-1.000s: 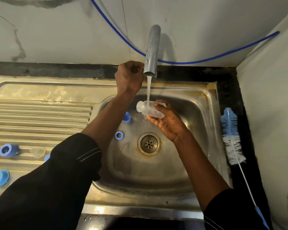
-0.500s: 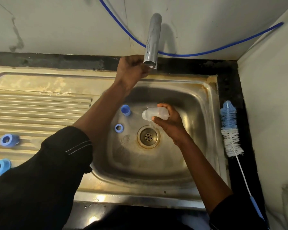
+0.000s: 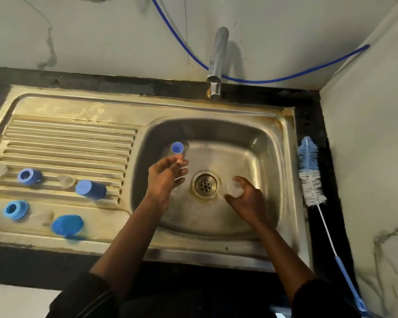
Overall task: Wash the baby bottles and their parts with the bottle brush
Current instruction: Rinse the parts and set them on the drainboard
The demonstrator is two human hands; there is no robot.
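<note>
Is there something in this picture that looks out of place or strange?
Nothing is spilled or broken. The one odd point: the bottle brush lies unused on the dark counter right of the sink, while the right hand holds the clear bottle over the basin.

Clear bottle (image 3: 236, 188) blurred in right grip (image 3: 246, 200)

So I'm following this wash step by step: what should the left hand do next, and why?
Probably close on the blue cap in the basin. The left hand is open, fingertips at it, and the tap is dry. The right hand holds the clear bottle, and the brush lies unused on the counter.
</note>
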